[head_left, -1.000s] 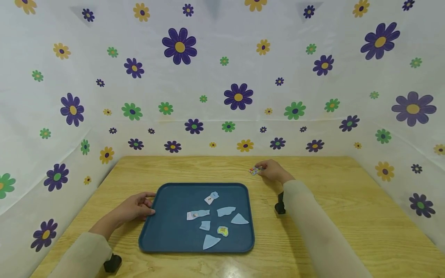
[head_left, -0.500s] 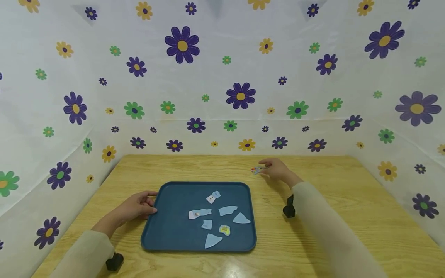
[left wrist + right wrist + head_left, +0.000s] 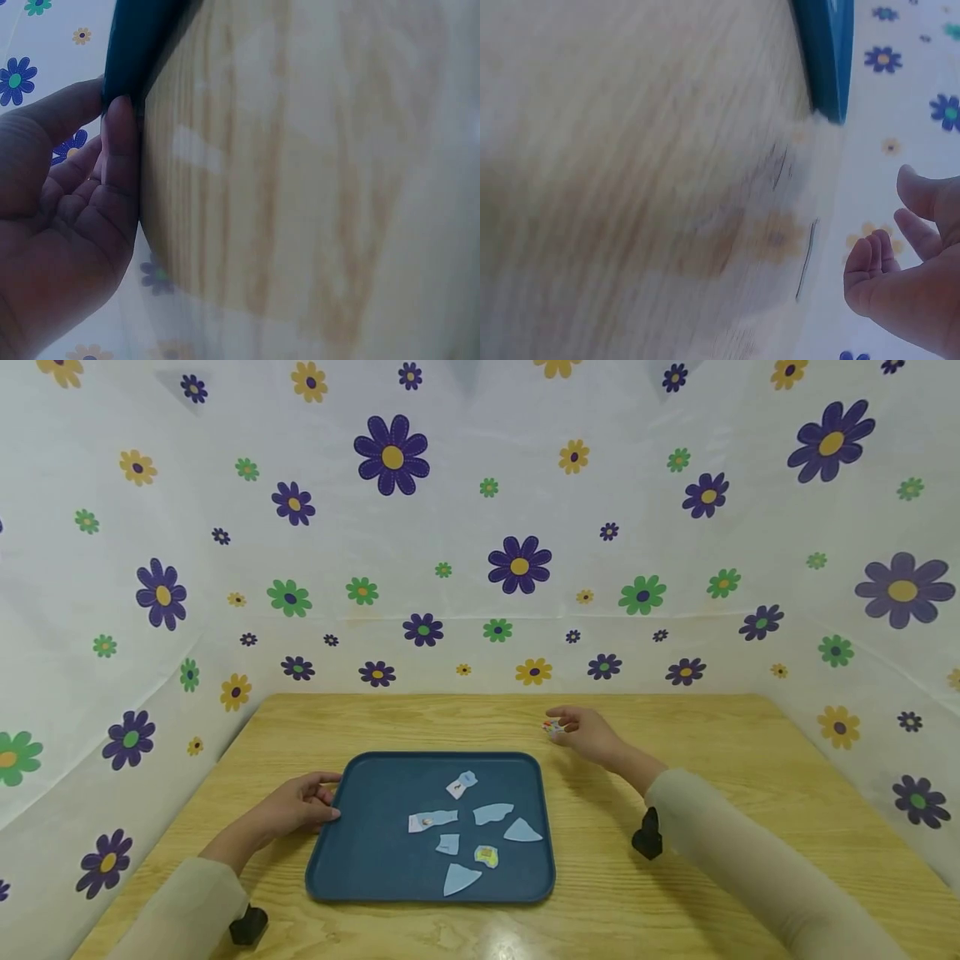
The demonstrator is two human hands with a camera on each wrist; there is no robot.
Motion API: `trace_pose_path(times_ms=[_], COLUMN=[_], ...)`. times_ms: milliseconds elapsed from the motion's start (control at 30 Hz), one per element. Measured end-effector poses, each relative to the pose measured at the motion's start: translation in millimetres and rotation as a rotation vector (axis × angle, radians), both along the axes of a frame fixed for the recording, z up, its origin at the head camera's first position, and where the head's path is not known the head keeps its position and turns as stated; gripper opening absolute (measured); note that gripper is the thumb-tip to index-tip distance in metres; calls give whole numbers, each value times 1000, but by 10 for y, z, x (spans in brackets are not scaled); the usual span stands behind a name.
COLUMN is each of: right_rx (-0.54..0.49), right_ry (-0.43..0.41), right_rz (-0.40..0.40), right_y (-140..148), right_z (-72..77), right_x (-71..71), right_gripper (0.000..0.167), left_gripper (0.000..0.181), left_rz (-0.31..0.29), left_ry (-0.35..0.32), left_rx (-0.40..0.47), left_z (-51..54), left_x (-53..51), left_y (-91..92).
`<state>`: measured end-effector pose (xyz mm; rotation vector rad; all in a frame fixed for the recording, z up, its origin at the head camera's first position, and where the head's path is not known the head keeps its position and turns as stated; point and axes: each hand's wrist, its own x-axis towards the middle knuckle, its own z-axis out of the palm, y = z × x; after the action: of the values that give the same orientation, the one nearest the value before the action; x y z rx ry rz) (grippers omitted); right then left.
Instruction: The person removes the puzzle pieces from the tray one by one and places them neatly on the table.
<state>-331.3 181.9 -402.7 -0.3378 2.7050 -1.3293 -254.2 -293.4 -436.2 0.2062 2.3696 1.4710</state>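
Note:
In the head view, my left hand (image 3: 292,806) is at the left rim of a dark blue tray (image 3: 360,860). The left wrist view shows that hand's thumb and a finger pinching the tray's edge (image 3: 139,45). Several cut-out paper pieces lie apart on the tray, among them a pale blue triangle (image 3: 461,879), a yellow piece (image 3: 487,857) and a long printed strip (image 3: 432,821). Beyond the tray's far right corner, my right hand (image 3: 588,735) hovers by small colourful pieces (image 3: 551,725), partly covering them. Its fingers are loosely bent with the thumb apart, and no held thing shows.
A light wooden table (image 3: 712,810) bears the tray. White cloth with printed flowers (image 3: 517,566) hangs behind the table and along both sides. Black wrist cameras (image 3: 647,835) sit under the sleeves.
My right hand drew back slightly from the colourful pieces, then came over them again, while its forearm swung to the right. The left hand stays on the tray's rim.

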Motion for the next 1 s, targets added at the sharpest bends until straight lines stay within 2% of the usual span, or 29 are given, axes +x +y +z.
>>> trace_pose_path(times_ms=[233,533,800,1000], right_rx=[-30,-112,-128,-98], right_ry=[23,-19,-43,-49], right_rz=[15,88,182,224], right_y=[-108,-184,-227,-277], right_z=[53,1,-46,-53], right_x=[277,664,920,1034], right_gripper=[44,42,40,41], left_gripper=[66,65,66,67], left_rz=[3,2,-1,-5], left_ry=[9,9,10,8], left_rx=[-1,-1,5,3], left_z=[9,-16,-18,-15], left_x=[2,4,9,9], left_y=[14,-1,-3,-3])
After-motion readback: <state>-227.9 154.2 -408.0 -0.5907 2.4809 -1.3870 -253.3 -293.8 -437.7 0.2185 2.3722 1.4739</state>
